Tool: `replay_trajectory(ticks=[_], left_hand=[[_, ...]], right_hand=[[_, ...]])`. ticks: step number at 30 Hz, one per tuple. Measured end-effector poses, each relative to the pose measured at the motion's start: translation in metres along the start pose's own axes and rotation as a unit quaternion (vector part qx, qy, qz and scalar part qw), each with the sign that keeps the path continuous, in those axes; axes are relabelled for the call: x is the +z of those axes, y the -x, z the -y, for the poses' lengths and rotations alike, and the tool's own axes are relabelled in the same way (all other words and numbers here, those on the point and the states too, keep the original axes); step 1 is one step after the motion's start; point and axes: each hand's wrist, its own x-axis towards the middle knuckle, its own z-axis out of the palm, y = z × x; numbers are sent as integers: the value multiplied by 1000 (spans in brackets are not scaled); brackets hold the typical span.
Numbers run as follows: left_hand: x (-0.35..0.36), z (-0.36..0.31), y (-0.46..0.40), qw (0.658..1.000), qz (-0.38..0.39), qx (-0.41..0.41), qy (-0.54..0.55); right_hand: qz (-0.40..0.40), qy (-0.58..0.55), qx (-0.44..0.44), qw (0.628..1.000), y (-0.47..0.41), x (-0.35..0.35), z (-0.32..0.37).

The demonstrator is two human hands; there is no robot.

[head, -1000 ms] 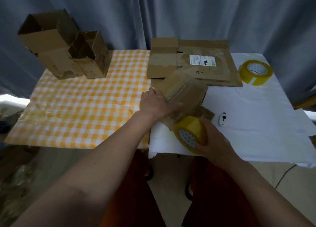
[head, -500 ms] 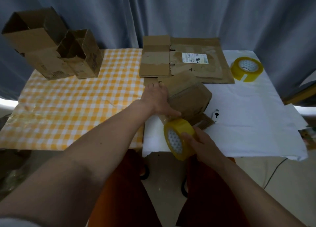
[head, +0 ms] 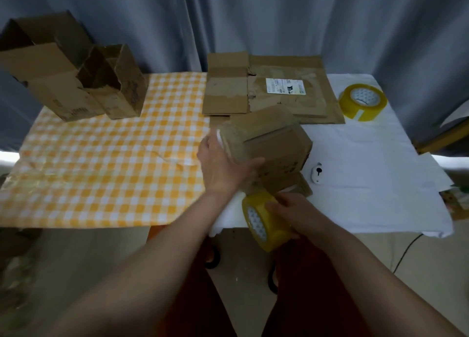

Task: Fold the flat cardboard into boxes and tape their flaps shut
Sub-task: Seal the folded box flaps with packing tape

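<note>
A small brown cardboard box (head: 276, 143) stands tilted near the table's front edge, its flaps closed. My left hand (head: 223, 166) grips its near left side, thumb along the front face. Below it my right hand (head: 291, 212) holds a yellow tape roll (head: 264, 222) just off the table's front edge, close under the box. A strip of tape seems to run from the roll up to the box. Flat cardboard sheets (head: 269, 90) lie stacked at the back centre, one with a white label.
Two folded open boxes (head: 76, 75) stand at the back left on the yellow checked cloth (head: 101, 164). A second yellow tape roll (head: 363, 103) sits back right on the white cloth (head: 368, 174). A small white object (head: 317, 174) lies right of the box. Grey curtain behind.
The box has been tipped up and turned under my left hand. My right hand has drawn the tape roll down and toward me, past the table edge.
</note>
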Motion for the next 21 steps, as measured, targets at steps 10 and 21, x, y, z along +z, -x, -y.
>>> replay_trajectory(ticks=[10, 21], left_hand=[[28, 15, 48, 863, 57, -332, 377], [35, 26, 48, 868, 55, -309, 386]], right_hand=[[-18, -42, 9, 999, -9, -12, -3], [-406, 126, 155, 892, -106, -74, -60]])
